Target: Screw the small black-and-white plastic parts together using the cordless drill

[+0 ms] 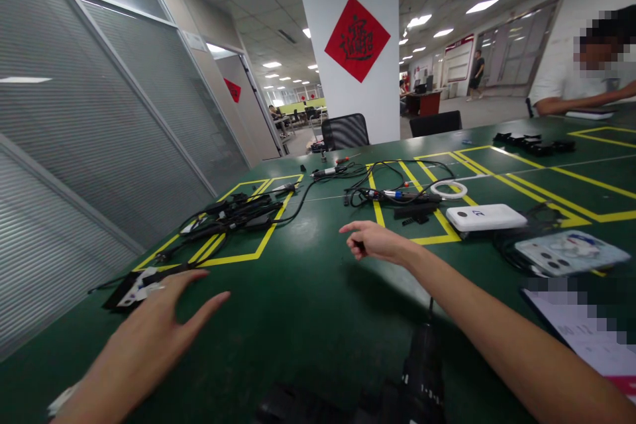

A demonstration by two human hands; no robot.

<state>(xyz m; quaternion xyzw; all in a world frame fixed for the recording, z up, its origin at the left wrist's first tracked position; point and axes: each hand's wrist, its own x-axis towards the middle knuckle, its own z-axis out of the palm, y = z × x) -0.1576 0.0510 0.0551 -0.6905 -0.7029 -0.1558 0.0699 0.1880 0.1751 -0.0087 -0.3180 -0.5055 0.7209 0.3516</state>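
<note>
L hand (156, 324) open & empty, R hand (375, 240) part-open w/ index out; keep R forearm (477, 318) clear of pwr drill (422, 371), 5 o'clock on bench (298, 258).

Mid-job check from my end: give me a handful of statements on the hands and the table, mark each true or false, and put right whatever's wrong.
1. The left hand is open, thumb spread from the fingers. True.
2. The right hand has its index finger extended. True.
3. The black drill is in the left hand. False: the black drill is at the bottom of the picture, apart from that hand.
4. The white ring lies farther from the camera than the white power bank. True.
5. The tape outlines on the table are red. False: the tape outlines are yellow.
</note>
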